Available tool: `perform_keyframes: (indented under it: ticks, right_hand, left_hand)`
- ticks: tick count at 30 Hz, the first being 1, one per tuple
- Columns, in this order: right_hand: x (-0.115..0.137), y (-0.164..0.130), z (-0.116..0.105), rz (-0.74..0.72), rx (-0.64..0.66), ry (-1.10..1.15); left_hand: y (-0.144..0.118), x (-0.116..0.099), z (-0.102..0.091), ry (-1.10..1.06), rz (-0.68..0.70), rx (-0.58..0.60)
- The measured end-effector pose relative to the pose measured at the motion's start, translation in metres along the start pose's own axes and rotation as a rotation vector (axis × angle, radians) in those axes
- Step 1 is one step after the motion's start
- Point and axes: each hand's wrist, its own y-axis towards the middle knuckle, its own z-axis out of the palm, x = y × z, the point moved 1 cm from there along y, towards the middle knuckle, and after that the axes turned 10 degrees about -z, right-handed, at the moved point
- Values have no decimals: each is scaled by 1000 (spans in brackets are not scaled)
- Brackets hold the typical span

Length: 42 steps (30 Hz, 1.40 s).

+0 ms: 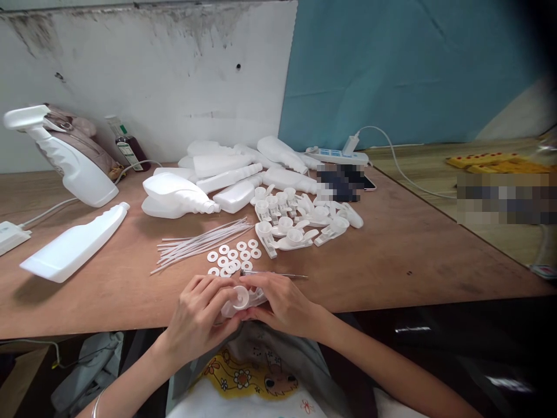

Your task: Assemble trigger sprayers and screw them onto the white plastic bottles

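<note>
At the table's near edge my left hand (198, 316) and my right hand (281, 302) together hold a white plastic sprayer head (241, 300), its round cap opening facing up. Just beyond my fingers lie several flat white washers (234, 255) and a thin metal pick (278, 274). A bundle of clear thin dip tubes (202, 241) lies left of the washers. More white sprayer heads (300, 217) are heaped behind them.
Several empty white bottles (217, 177) lie at the table's middle back; one bottle (73, 244) lies at the left and an assembled spray bottle (65, 157) stands behind it. A power strip (337, 155), a phone (343, 181), a small dark bottle (128, 148) and a bag sit near the wall.
</note>
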Motion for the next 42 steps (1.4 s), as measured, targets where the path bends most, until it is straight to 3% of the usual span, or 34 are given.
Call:
perform_keyframes:
  ticks: [7,10,12,14,16,19,22,42]
  right_hand:
    - [-1,0,0,-6,25,6]
    - [-1,-1,1,-15,16,3]
    - [0,-2,1,-18,7,-14]
    - [0,-2,1,-11,14,-36]
    - [1,-1,1,-2,25,-54]
    - [1,-1,1,-1,35,-54]
    - [0,0,1,-7,41,-49]
    - [1,0,0,-7,63,-76]
  left_hand:
    - [2,-6,4,-86,-22,91]
    - [3,-3,-2,-124,-11,149]
    - [3,7,-10,-121,-48,124]
    - [3,23,-19,25,-146,1]
    - [2,41,-26,313,-273,-85]
    - [-1,63,-29,682,-408,-2]
    - [-3,73,-28,811,-471,66]
    - [-2,76,-29,811,-490,87]
